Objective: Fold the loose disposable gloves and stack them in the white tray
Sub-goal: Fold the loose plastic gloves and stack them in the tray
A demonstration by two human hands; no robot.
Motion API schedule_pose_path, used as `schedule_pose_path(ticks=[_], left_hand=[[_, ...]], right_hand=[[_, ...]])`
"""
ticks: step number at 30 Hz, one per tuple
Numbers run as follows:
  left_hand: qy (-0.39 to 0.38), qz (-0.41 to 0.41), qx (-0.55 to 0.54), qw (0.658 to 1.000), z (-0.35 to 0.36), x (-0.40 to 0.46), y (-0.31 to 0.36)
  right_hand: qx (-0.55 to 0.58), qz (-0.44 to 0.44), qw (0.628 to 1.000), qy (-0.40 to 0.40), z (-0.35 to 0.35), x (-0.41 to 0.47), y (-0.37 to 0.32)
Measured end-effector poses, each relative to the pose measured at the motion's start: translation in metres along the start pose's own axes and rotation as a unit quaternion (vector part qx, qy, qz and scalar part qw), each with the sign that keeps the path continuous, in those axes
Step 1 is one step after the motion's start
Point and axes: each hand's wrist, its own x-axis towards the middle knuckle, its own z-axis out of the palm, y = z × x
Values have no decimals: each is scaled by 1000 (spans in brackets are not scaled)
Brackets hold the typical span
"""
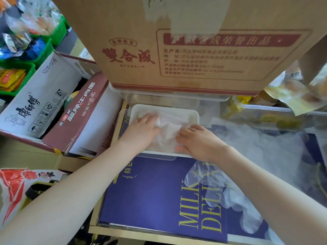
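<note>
The white tray sits in the middle of the view, on the far end of a blue box. Folded clear gloves fill it. My left hand lies flat on the left side of the stack, fingers straight. My right hand rests on the right side of the stack, fingers extended over the plastic. A loose clear glove lies spread on the blue box below my right forearm. More loose gloves are heaped to the right.
A large brown carton overhangs just behind the tray. Noodle cartons stand to the left, green bins with snacks beyond them. Clear tubs with food sit at the right. The blue box lies under my arms.
</note>
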Motion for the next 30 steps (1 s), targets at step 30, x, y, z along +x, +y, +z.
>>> schedule_pose_path(ticks=[30], left_hand=[[184, 116, -236, 947, -57, 4, 122]], right_hand=[[148, 449, 880, 51, 85, -187, 66]])
